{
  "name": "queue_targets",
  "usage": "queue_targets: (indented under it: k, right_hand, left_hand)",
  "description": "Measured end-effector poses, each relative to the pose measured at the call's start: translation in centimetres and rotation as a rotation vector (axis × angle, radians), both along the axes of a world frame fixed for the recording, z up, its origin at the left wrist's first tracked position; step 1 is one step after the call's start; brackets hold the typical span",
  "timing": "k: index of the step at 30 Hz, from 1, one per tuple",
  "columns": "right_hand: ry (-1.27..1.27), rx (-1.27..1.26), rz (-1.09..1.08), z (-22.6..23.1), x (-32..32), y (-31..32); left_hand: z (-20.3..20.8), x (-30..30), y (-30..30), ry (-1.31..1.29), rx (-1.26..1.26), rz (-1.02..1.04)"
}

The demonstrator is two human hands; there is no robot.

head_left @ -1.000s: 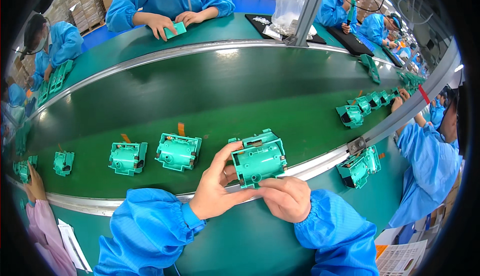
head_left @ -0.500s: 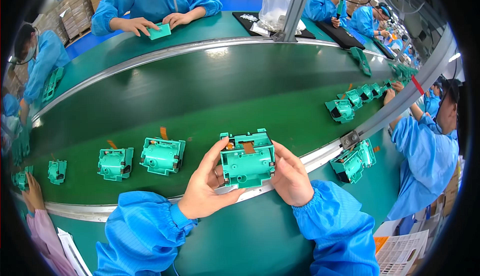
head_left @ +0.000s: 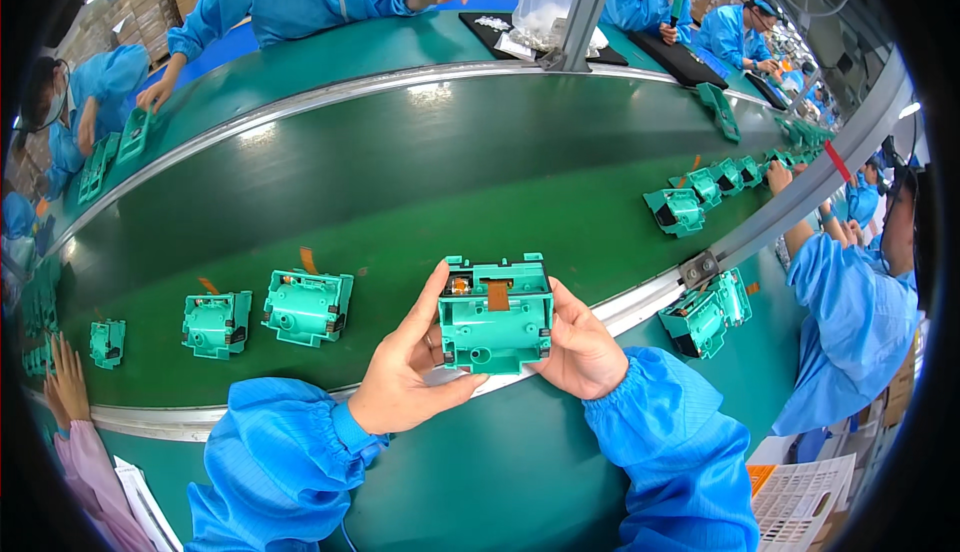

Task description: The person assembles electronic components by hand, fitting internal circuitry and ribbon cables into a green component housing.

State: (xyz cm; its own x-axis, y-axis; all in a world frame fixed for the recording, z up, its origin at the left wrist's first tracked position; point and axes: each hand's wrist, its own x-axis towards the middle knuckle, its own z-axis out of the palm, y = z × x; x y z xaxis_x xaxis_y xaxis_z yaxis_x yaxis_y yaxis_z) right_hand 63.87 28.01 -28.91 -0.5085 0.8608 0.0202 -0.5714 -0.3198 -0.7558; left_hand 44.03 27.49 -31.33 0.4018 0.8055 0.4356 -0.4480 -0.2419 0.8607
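Between my two hands is a teal-green plastic housing [head_left: 490, 330], held just above the near metal rail of the belt. A brown flat ribbon cable [head_left: 498, 296] folds down over its front, and a small metallic part shows inside its upper left corner. My left hand [head_left: 402, 374] grips the left side, thumb along the bottom edge. At the other side, my right hand [head_left: 590, 354] closes on the right end, its fingers partly hidden behind the housing. Left of my hands, similar housings [head_left: 308, 309] with ribbon cables standing up sit on the green belt.
Two housings [head_left: 708, 314] sit on the table beyond the rail at right, beneath a slanted metal post [head_left: 820, 187]. More housings [head_left: 676, 212] line the belt's right. Co-workers in blue work around it. A pink-sleeved person's hand [head_left: 68, 380] is at far left. A white basket [head_left: 800, 502] stands lower right.
The housing in my hands has tipped slightly, showing more of its upper interior. Housings on the belt have shifted a little left. The person opposite has moved a green part leftward and released the other hand.
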Motion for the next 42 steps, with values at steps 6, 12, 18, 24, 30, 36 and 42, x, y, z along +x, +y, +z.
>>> queue_targets:
  k: [6, 12, 18, 24, 30, 36, 42]
  right_hand:
    - [-0.035, 0.006, -0.014, 0.2, -0.1, -0.1]
    - [-0.048, 0.036, -0.028, -0.5, 0.2, 0.0]
    - [-0.03, 0.116, -0.018, -0.8, 0.2, 0.0]
    - [-0.053, 0.182, -0.038, -1.7, 0.4, 0.0]
    - [-0.172, 0.293, -0.082, -1.8, -0.3, -0.8]
    - [-0.645, 0.71, -0.323, -0.7, -1.5, -1.8]
    - [-0.932, 0.95, -0.486, -0.4, -0.5, -1.2]
  left_hand:
    - [-0.3, 0.0, 0.0, -0.01, 0.023, 0.007]
    - [-1.4, 0.1, -0.1, 0.075, 0.107, 0.084]
    - [-2.1, 0.3, 0.2, 0.136, 0.204, 0.167]
    - [-1.7, 0.9, 0.5, 0.069, 0.145, 0.161]
    - [-1.8, 0.7, 0.5, 0.089, 0.125, 0.215]
    - [-0.9, 0.4, 0.6, -0.171, -0.294, 0.065]
    - [-2.6, -0.4, 1.6, -0.387, -0.752, -0.293]
